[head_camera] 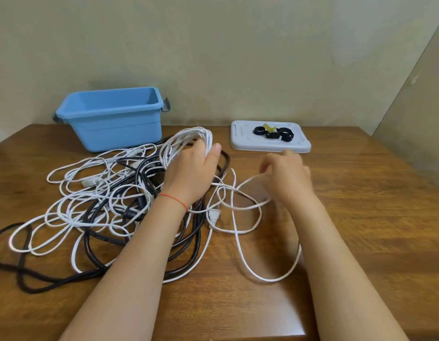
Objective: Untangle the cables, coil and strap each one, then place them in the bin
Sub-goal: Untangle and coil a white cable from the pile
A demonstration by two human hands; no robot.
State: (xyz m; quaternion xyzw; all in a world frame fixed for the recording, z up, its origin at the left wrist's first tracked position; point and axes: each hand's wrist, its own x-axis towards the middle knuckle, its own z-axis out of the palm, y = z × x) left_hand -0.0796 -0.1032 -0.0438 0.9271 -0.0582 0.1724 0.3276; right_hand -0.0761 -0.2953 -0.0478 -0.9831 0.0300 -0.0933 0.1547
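Note:
A tangle of white and black cables (107, 210) sprawls over the left half of the wooden table (361, 217). My left hand (191, 173) grips a coil of white cable (186, 141) wound in several loops, held just above the pile. My right hand (287, 175), blurred, pinches the loose run of the same white cable (240, 244), which loops across the table in front of me. The blue bin (112, 116) stands at the back left, and nothing shows inside it. Black straps (275, 133) lie on a grey lid (270, 146) at the back right.
A wall runs close behind the table and a panel closes the right side. A thick black cable (21, 279) trails to the table's left front edge. A white plug (214, 215) lies between my forearms.

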